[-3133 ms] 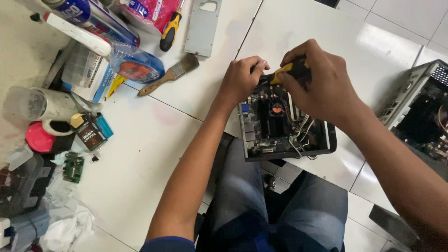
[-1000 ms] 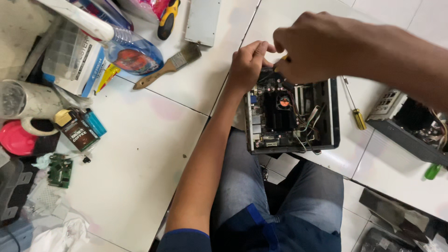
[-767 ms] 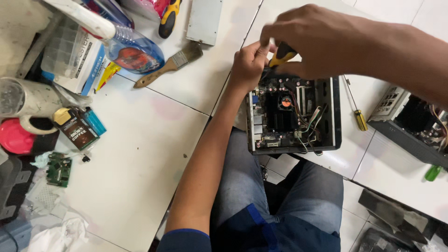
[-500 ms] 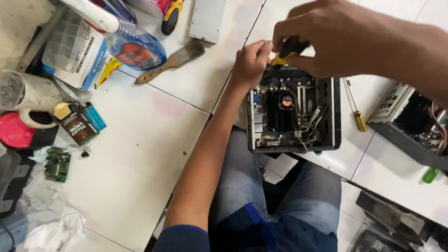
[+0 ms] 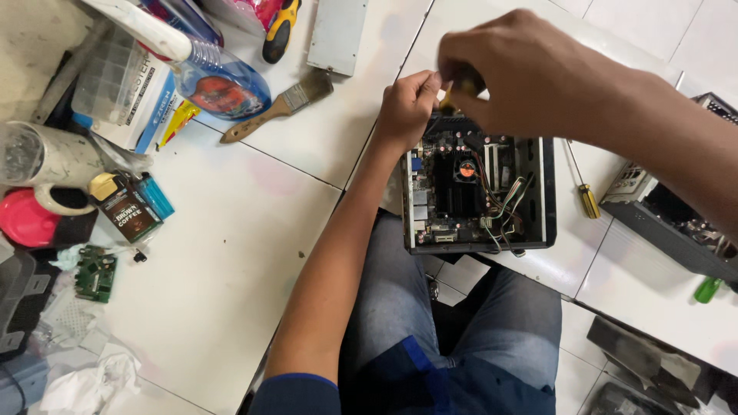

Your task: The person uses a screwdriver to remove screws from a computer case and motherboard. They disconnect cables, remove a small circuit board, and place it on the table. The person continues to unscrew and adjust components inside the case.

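White tiled floor (image 5: 231, 253), right hand (image 5: 523, 69) gripping yellow-handled screwdriver (image 5: 453, 91), left hand (image 5: 403, 111) steadying open computer case (image 5: 547, 192)

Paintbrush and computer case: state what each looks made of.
Paintbrush: wood handle, matt brown with grain-like tone; pale bristles in a shiny metal band. Computer case: probably painted sheet metal, thin, straight black walls with a dull sheen.

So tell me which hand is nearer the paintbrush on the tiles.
Left. The left hand rests at the open computer case's top-left corner, right of the paintbrush. The right hand grips a yellow-handled screwdriver farther right.
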